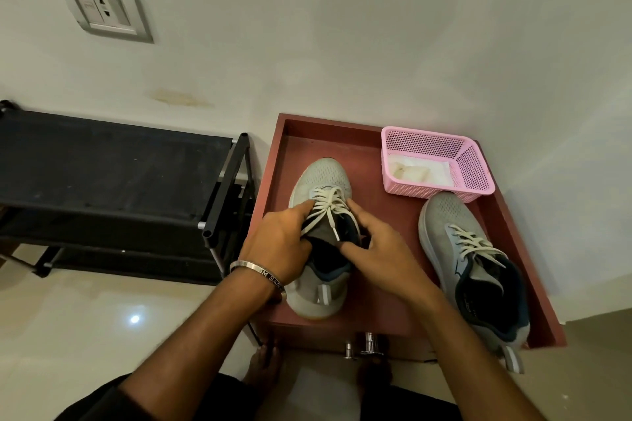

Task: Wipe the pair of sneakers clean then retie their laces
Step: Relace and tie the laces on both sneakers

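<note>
Two grey mesh sneakers with cream laces stand on a red-brown tray-like cabinet top [369, 318]. The left sneaker [321, 178] points away from me, its laces [330, 205] loose, one lace end lying over the tongue. My left hand [280, 243] lies on the sneaker's left side, its fingers curled round the collar and a lace. My right hand [379, 246] lies on the right side, fingers at the eyelets and thumb by the opening. The right sneaker [475, 267] lies apart at the right, laces untied.
A pink plastic basket [472, 164] holding white cloth or wipes stands at the tray's back right, against the wall. A black shoe rack [113, 188] stands to the left. A metal knob [369, 343] sticks out below the tray's front edge. My bare feet show beneath.
</note>
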The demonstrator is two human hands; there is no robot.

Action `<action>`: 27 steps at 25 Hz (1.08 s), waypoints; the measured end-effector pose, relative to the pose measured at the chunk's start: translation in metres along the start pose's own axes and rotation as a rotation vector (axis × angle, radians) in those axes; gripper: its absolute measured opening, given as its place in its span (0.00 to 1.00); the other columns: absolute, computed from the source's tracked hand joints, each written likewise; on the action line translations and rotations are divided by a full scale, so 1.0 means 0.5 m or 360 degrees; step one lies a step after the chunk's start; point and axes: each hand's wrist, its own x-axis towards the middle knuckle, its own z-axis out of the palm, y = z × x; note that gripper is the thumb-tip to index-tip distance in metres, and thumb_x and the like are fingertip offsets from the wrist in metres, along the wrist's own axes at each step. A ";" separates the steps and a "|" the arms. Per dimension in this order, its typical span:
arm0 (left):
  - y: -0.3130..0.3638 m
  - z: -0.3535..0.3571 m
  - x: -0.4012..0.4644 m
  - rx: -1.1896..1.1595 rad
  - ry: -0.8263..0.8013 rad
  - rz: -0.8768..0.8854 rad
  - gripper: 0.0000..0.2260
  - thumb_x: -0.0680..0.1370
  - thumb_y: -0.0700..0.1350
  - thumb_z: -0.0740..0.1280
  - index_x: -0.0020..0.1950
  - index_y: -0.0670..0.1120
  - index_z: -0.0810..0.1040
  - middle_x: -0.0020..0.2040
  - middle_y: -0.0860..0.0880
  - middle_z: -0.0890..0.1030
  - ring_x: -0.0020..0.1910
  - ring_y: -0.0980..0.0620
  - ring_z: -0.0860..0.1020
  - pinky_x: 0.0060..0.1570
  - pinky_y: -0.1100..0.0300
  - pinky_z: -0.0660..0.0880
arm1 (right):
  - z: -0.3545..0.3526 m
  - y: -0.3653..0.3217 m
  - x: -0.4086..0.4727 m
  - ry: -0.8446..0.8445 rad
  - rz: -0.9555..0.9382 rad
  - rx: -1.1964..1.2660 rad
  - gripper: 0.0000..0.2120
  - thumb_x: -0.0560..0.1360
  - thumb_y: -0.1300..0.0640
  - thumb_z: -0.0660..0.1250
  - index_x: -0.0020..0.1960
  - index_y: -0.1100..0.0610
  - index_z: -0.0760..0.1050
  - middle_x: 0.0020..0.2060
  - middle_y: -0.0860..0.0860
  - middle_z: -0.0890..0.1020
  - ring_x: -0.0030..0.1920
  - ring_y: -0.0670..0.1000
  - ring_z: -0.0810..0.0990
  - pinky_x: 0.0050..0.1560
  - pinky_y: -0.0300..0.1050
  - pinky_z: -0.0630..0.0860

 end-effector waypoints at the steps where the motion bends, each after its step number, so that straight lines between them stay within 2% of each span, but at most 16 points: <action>1: -0.005 -0.004 0.004 0.0050 0.0042 -0.0005 0.22 0.75 0.41 0.65 0.66 0.59 0.73 0.48 0.52 0.83 0.45 0.50 0.81 0.40 0.58 0.78 | 0.009 -0.005 0.009 0.0034 0.0010 0.0010 0.36 0.71 0.62 0.69 0.76 0.45 0.63 0.58 0.39 0.80 0.52 0.31 0.78 0.50 0.23 0.71; 3: -0.014 -0.006 0.011 0.0097 0.0090 -0.0014 0.22 0.75 0.42 0.65 0.67 0.61 0.72 0.47 0.52 0.84 0.44 0.50 0.81 0.42 0.53 0.80 | 0.020 -0.011 0.021 0.0077 0.0029 0.0024 0.36 0.71 0.62 0.68 0.75 0.43 0.63 0.49 0.37 0.81 0.47 0.30 0.78 0.45 0.22 0.71; 5: -0.019 -0.003 0.012 0.0096 0.0097 -0.0041 0.23 0.76 0.43 0.65 0.69 0.61 0.70 0.47 0.52 0.84 0.44 0.50 0.81 0.42 0.53 0.80 | 0.023 -0.013 0.026 0.0064 0.0043 0.0012 0.36 0.72 0.62 0.68 0.76 0.44 0.62 0.49 0.38 0.81 0.46 0.31 0.79 0.44 0.22 0.71; 7: -0.015 0.001 0.014 0.0051 0.0106 -0.0043 0.23 0.76 0.44 0.65 0.69 0.59 0.71 0.49 0.52 0.84 0.46 0.50 0.81 0.41 0.58 0.77 | 0.022 -0.013 0.024 0.0025 0.0051 -0.0001 0.36 0.73 0.61 0.68 0.77 0.46 0.60 0.54 0.37 0.80 0.46 0.30 0.77 0.46 0.21 0.70; 9: 0.003 -0.002 0.011 -0.0077 0.0143 0.0008 0.24 0.75 0.42 0.67 0.71 0.53 0.71 0.56 0.51 0.82 0.53 0.51 0.80 0.44 0.67 0.73 | 0.016 -0.012 0.015 0.0064 0.0049 -0.0007 0.38 0.72 0.57 0.71 0.78 0.49 0.59 0.56 0.36 0.76 0.44 0.29 0.76 0.47 0.22 0.70; 10: 0.014 -0.003 0.009 -0.0137 0.0187 0.0095 0.25 0.74 0.41 0.67 0.72 0.50 0.71 0.60 0.50 0.81 0.57 0.51 0.79 0.50 0.67 0.74 | 0.011 -0.011 0.007 0.0116 0.0028 -0.0017 0.39 0.70 0.54 0.72 0.77 0.51 0.60 0.59 0.38 0.76 0.45 0.32 0.76 0.49 0.26 0.72; 12: 0.036 0.001 0.010 -0.0178 0.0328 0.0346 0.24 0.73 0.40 0.69 0.70 0.47 0.73 0.63 0.49 0.79 0.62 0.52 0.77 0.61 0.58 0.75 | -0.006 -0.004 -0.010 0.0285 -0.0032 -0.0077 0.37 0.68 0.51 0.72 0.75 0.52 0.65 0.61 0.43 0.78 0.47 0.40 0.77 0.50 0.31 0.73; 14: 0.066 0.016 0.011 -0.0222 0.0461 0.0493 0.19 0.73 0.43 0.69 0.65 0.46 0.77 0.61 0.50 0.80 0.61 0.54 0.77 0.61 0.55 0.76 | -0.032 0.004 -0.035 0.0497 -0.0086 -0.0125 0.30 0.69 0.55 0.71 0.71 0.50 0.71 0.55 0.41 0.80 0.43 0.42 0.78 0.46 0.34 0.75; 17: 0.128 0.062 0.003 -0.0367 0.0540 0.0544 0.11 0.75 0.43 0.69 0.56 0.48 0.82 0.54 0.53 0.84 0.55 0.57 0.80 0.57 0.62 0.75 | -0.083 0.015 -0.071 0.0747 -0.0148 -0.0171 0.22 0.71 0.58 0.71 0.65 0.50 0.77 0.49 0.40 0.81 0.43 0.42 0.78 0.46 0.38 0.78; 20: 0.184 0.125 -0.008 -0.0437 0.0432 0.0535 0.10 0.75 0.47 0.69 0.55 0.49 0.82 0.53 0.55 0.84 0.51 0.57 0.80 0.53 0.59 0.76 | -0.139 0.042 -0.092 0.0935 -0.0044 -0.0282 0.19 0.74 0.57 0.69 0.65 0.51 0.77 0.53 0.43 0.81 0.50 0.43 0.78 0.51 0.41 0.78; 23: 0.229 0.180 -0.016 -0.0388 0.0269 0.0474 0.18 0.75 0.55 0.67 0.63 0.51 0.79 0.60 0.54 0.82 0.56 0.55 0.80 0.54 0.55 0.77 | -0.182 0.081 -0.112 0.1070 0.0223 -0.0484 0.22 0.74 0.53 0.69 0.68 0.53 0.74 0.60 0.51 0.80 0.59 0.53 0.78 0.55 0.52 0.80; 25: 0.249 0.207 -0.024 -0.0357 0.0110 0.0456 0.26 0.75 0.57 0.67 0.71 0.51 0.72 0.65 0.52 0.79 0.61 0.52 0.78 0.57 0.54 0.77 | -0.197 0.091 -0.124 0.1115 0.0366 -0.0498 0.22 0.74 0.53 0.69 0.67 0.53 0.74 0.62 0.52 0.79 0.61 0.55 0.76 0.55 0.50 0.79; 27: 0.260 0.228 -0.027 -0.0307 -0.0054 0.0418 0.32 0.75 0.58 0.68 0.76 0.53 0.64 0.69 0.52 0.76 0.63 0.49 0.77 0.57 0.55 0.76 | -0.210 0.092 -0.132 0.1209 0.0382 -0.0426 0.20 0.75 0.53 0.68 0.67 0.53 0.74 0.61 0.51 0.79 0.61 0.55 0.77 0.55 0.50 0.79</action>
